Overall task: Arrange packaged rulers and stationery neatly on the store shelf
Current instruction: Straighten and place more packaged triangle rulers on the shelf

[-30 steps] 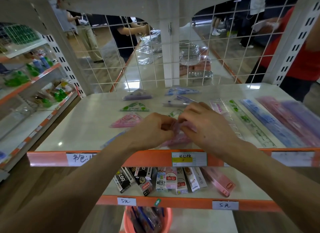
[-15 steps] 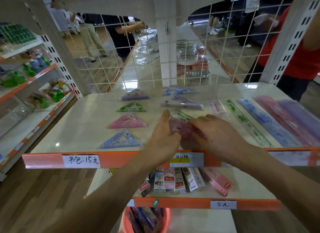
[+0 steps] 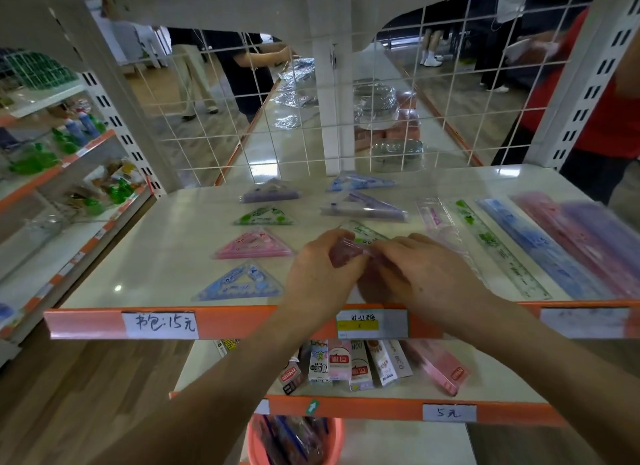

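Both hands meet over the middle of the white shelf (image 3: 162, 257), near its front edge. My left hand (image 3: 322, 270) and my right hand (image 3: 426, 274) pinch a pink packaged set square (image 3: 346, 251), mostly hidden beneath them. A green set square (image 3: 363, 232) pokes out just behind my fingers. Left of my hands, triangle packs lie in a column: purple (image 3: 268, 194), green (image 3: 265, 217), pink (image 3: 254, 246), blue (image 3: 239, 284). Further back lie a blue triangle (image 3: 360, 182) and a purple one (image 3: 363, 208). Long rulers lie at the right: clear pink (image 3: 436, 219), green (image 3: 498, 250), blue (image 3: 540, 250), pink (image 3: 575, 246), purple (image 3: 606, 236).
A wire grid (image 3: 346, 118) backs the shelf, with a white post (image 3: 332, 84) at its middle. Boxed stationery (image 3: 346, 364) stands on the lower shelf. A pink bucket (image 3: 294, 440) of pens sits below. People stand beyond the grid; a red-shirted person (image 3: 606, 118) is at the right.
My hands, with the pink pack between them, have shifted slightly right and back on the shelf, uncovering the blue triangle at the front left. The view has moved a little closer.
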`<state>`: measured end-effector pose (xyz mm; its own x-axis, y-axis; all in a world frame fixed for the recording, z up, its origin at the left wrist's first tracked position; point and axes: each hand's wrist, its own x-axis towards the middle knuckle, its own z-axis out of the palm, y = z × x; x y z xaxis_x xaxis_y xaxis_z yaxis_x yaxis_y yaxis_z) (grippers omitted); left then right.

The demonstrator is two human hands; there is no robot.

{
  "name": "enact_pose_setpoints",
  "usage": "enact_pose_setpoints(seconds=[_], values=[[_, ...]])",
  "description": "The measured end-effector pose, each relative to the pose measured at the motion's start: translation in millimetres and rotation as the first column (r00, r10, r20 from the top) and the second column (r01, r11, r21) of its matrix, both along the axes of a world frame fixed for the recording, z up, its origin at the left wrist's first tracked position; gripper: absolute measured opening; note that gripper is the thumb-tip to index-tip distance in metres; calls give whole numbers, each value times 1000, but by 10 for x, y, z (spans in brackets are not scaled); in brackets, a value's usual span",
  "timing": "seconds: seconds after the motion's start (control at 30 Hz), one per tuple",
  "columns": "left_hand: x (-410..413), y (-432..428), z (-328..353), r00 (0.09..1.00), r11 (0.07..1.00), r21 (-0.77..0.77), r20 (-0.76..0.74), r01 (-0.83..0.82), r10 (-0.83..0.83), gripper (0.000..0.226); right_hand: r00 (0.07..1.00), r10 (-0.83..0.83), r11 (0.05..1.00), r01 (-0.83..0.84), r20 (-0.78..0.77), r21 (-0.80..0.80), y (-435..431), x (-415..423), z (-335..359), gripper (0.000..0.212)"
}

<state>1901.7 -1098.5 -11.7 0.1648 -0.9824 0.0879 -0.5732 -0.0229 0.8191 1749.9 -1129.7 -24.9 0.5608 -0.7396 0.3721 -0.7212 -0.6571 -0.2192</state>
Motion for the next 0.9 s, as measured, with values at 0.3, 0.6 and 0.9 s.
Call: enact_pose_setpoints(seconds=[0.3,0.6,0.9], values=[[339,-220,215,936,945,214,-304,247,-176,14,973,-99,903,-1,210,430,-146,-154,229,23],[518,-395,404,685,879,362,-726,310,57,23,930,-152,712,-132,335,690,-283,-376,527,19],[578,-412,389,650,850,414,-751,326,116,40,908,-110,870,-108,404,480,-243,-254,489,14]])
